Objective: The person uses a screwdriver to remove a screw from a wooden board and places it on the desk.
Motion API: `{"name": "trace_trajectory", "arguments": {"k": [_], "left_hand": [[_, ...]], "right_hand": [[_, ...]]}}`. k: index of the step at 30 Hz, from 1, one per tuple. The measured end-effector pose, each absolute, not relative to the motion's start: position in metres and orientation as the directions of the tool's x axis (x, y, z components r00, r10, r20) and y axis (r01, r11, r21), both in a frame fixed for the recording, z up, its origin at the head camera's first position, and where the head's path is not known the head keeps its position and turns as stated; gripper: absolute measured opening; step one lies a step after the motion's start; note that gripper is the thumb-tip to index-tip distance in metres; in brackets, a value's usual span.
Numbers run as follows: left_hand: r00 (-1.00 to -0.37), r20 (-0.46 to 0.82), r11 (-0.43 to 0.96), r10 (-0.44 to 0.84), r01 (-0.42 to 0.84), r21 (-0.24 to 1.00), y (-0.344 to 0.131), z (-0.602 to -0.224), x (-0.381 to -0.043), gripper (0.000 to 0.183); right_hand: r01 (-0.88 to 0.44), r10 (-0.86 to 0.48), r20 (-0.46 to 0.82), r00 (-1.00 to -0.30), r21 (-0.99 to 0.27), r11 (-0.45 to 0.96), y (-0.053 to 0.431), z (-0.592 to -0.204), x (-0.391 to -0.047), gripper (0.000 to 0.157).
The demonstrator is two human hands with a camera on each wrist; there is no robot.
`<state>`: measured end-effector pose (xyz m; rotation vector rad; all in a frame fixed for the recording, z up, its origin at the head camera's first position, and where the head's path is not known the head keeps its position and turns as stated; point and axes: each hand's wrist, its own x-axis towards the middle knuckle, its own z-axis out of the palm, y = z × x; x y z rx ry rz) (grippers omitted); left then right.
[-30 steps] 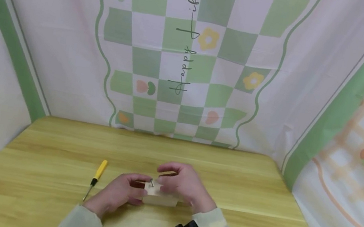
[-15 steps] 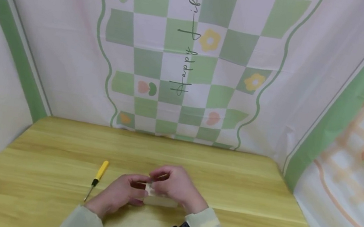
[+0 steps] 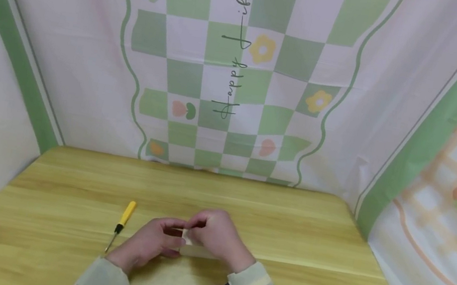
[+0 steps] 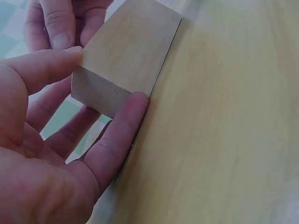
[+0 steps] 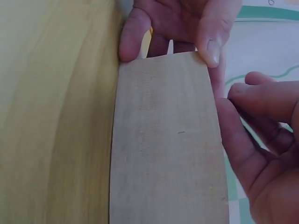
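Note:
A pale wooden block (image 3: pixel 196 251) rests on the table, its long side facing me. My left hand (image 3: pixel 149 239) grips the block's left end, the thumb on the near upper edge and other fingers around that end. Bent over the top of the block near that end is my right hand (image 3: pixel 216 236). Its thumb and index finger pinch together at the spot where a small metal screw stood a moment ago; the fingers hide the screw now. In the right wrist view, the fingertips (image 5: pixel 239 89) meet just beside the block's top face.
A screwdriver (image 3: pixel 125 216) with a yellow and black handle lies left of my left hand, its tip toward me. The wooden table (image 3: pixel 309 228) reaches back to a hanging cloth (image 3: pixel 251 90) with green checks; more cloth hangs at both sides.
My right hand has moved left and down over the block, its fingers closing around the screw that showed one second ago. The left hand keeps its hold; the screwdriver has not moved.

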<state>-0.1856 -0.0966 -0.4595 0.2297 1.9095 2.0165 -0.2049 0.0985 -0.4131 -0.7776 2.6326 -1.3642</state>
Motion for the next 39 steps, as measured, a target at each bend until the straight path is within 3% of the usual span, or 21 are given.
{"name": "trace_trajectory", "arguments": {"k": [5,13,17,20,27,36,39], "left_hand": [[-0.925,-0.124,-0.035,0.359,-0.147,0.989,-0.096,-0.457,-0.184,0.047],[-0.923,-0.146,-0.013,0.355,-0.161,0.987,-0.097,-0.457,-0.185,0.047],[-0.922,-0.161,0.0,0.352,-0.172,0.985,-0.097,-0.458,-0.186,0.046],[-0.923,-0.164,-0.001,0.349,-0.176,0.984,-0.097,-0.458,-0.187,0.046],[-0.928,-0.167,0.005,0.333,-0.176,0.984,-0.095,-0.456,-0.185,0.044],[-0.932,-0.172,0.008,0.321,-0.178,0.984,-0.094,-0.458,-0.184,0.045],[-0.932,-0.172,0.005,0.319,-0.18,0.984,-0.094,-0.458,-0.184,0.046]], "right_hand": [[-0.456,-0.468,0.21,-0.858,-0.731,0.507,0.099,-0.414,-0.203,0.018],[-0.329,-0.388,0.19,-0.902,-0.885,0.329,0.106,-0.4,-0.204,0.013],[-0.188,-0.375,0.112,-0.92,-0.967,0.173,0.112,-0.393,-0.209,0.007],[-0.042,-0.367,0.023,-0.93,-0.998,0.044,0.119,-0.394,-0.216,0.012],[0.188,-0.336,-0.127,-0.933,-0.97,-0.156,0.163,-0.399,-0.232,0.018],[0.245,-0.29,-0.208,-0.934,-0.965,-0.097,0.25,-0.408,-0.237,0.022],[0.256,-0.265,-0.235,-0.935,-0.966,-0.045,0.269,-0.416,-0.232,0.032]]}}
